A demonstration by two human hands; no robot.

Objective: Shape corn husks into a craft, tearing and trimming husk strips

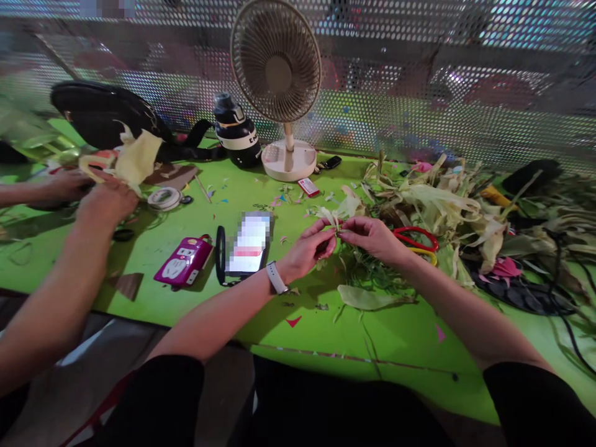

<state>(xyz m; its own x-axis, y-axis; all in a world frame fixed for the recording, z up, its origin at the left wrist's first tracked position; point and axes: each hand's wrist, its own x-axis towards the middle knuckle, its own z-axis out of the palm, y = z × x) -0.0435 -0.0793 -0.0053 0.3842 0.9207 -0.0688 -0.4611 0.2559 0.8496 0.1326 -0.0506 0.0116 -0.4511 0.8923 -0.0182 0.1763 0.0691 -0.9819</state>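
My left hand pinches the base of a small bunch of pale corn husk. From the other side, the thumb and fingers of my right hand close on the same base. The husk's strips fan out above my fingertips. Under my hands lie thin green shreds and one broad loose husk piece. Beside my right wrist are red scissor-like handles and a yellow handle; the rest of them is hidden.
A large husk pile covers the table's right side. A fan, a black bottle and a black bag stand at the back. Left of me are a lit phone, a purple power socket and a co-worker's hands holding husk.
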